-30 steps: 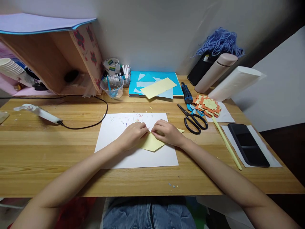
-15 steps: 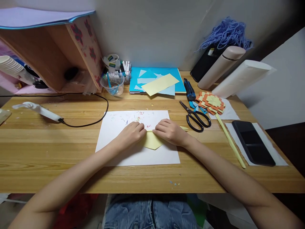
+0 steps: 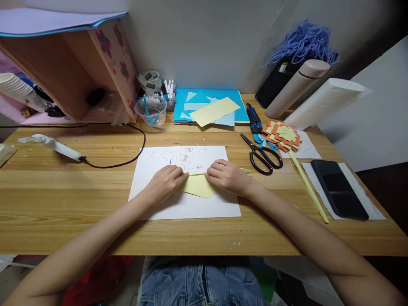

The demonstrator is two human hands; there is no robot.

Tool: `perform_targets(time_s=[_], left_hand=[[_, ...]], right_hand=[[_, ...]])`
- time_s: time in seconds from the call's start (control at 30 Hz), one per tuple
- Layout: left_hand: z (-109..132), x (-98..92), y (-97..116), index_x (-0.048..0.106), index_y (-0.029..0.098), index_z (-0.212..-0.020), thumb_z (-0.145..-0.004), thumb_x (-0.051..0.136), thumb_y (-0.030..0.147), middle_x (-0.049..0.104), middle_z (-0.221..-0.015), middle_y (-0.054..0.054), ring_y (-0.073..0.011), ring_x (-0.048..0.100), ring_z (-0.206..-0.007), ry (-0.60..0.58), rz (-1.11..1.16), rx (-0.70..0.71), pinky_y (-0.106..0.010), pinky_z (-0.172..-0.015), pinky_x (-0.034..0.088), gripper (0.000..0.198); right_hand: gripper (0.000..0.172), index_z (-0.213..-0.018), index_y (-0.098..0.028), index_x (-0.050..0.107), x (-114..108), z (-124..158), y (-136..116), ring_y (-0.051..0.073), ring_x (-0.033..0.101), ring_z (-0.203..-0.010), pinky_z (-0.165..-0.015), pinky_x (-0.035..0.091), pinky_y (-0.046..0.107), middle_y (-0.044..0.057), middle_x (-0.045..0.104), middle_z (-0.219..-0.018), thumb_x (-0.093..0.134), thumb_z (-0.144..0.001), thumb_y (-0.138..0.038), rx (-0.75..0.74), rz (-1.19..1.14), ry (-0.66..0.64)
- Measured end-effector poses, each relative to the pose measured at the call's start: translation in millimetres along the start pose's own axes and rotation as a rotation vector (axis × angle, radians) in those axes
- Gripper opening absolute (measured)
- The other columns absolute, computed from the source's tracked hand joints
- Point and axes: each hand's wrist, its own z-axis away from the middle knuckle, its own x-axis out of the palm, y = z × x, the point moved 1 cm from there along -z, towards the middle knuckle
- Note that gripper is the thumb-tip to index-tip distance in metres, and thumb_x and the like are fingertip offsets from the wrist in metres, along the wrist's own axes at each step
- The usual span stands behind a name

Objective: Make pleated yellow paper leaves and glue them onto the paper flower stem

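Observation:
Both hands grip the far edge of a pale yellow sheet of paper (image 3: 199, 185), whose edge looks narrowly folded or rolled. My left hand (image 3: 167, 180) is closed at the left part of that edge, fingers curled over it. My right hand (image 3: 225, 176) is closed on it further right, and a thin pointed end sticks out beyond this hand. Between the hands a stretch of the folded edge shows, with a pointed flap lying toward me. Under it all lies a white sheet (image 3: 153, 159) with coloured specks. Fingertips and thumbs are partly hidden.
Black-handled scissors (image 3: 261, 155), a blue utility knife (image 3: 254, 119) and a paper flower (image 3: 285, 135) lie to the right, near a phone (image 3: 339, 189). A glue gun (image 3: 57, 148) with a cord is at left. Behind are a clear cup (image 3: 151, 114) and a blue folder (image 3: 207, 94) with paper pieces.
My left hand has slid left along the folded edge, so more of the yellow paper shows between the hands. My right hand has stayed in about the same place.

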Motion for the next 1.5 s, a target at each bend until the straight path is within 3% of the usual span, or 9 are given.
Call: perform_targets(time_s=[0.3, 0.6, 0.83, 1.3, 1.5], left_hand=[[17, -0.9, -11, 0.063, 0.016, -0.1, -0.081, 0.046, 0.01, 0.062, -0.078, -0.007, -0.0193, 0.056, -0.072, 0.031, 0.005, -0.107, -0.035, -0.067, 0.045, 0.027], [30, -13.0, -16, 0.064, 0.013, -0.099, -0.084, 0.045, 0.009, 0.062, -0.077, -0.008, -0.0192, 0.055, -0.071, -0.016, -0.053, -0.07, -0.034, -0.069, 0.045, 0.024], [30, -9.2, -13, 0.064, 0.019, -0.094, -0.087, 0.052, 0.025, 0.063, -0.086, -0.006, -0.0161, 0.055, -0.075, 0.119, 0.181, -0.362, -0.031, -0.067, 0.043, 0.016], [28, -9.1, -16, 0.063, 0.013, -0.086, -0.088, 0.046, 0.014, 0.064, -0.08, -0.007, -0.0183, 0.053, -0.074, 0.085, -0.028, -0.112, -0.033, -0.071, 0.043, 0.017], [25, -15.4, -12, 0.065, 0.01, -0.086, -0.086, 0.042, 0.008, 0.062, -0.078, -0.009, -0.019, 0.054, -0.072, -0.022, -0.155, 0.005, -0.034, -0.074, 0.045, 0.023]], right_hand=[[0.035, -0.07, -0.018, 0.059, 1, 1, 0, 0.015, 0.046, -0.067, -0.071, 0.04, 0.032, 0.003, 0.057, -0.07, 0.035, -0.091, -0.005, 0.032, -0.049, -0.026], [0.034, -0.069, -0.017, 0.06, 2, 2, -1, 0.016, 0.045, -0.067, -0.07, 0.04, 0.032, 0.004, 0.057, -0.069, 0.036, -0.09, -0.005, 0.033, -0.019, -0.013], [0.035, -0.071, -0.018, 0.06, 1, 2, -1, 0.016, 0.045, -0.067, -0.069, 0.04, 0.033, 0.004, 0.058, -0.07, 0.034, -0.091, -0.005, 0.048, -0.057, -0.018], [0.03, -0.073, -0.014, 0.061, 2, 3, -2, 0.014, 0.045, -0.067, -0.071, 0.039, 0.029, 0.003, 0.058, -0.069, 0.038, -0.09, -0.005, 0.041, 0.006, 0.013], [0.028, -0.073, -0.014, 0.062, 1, 2, -1, 0.015, 0.046, -0.069, -0.073, 0.038, 0.029, 0.003, 0.059, -0.069, 0.041, -0.089, -0.005, 0.03, 0.017, 0.024]])
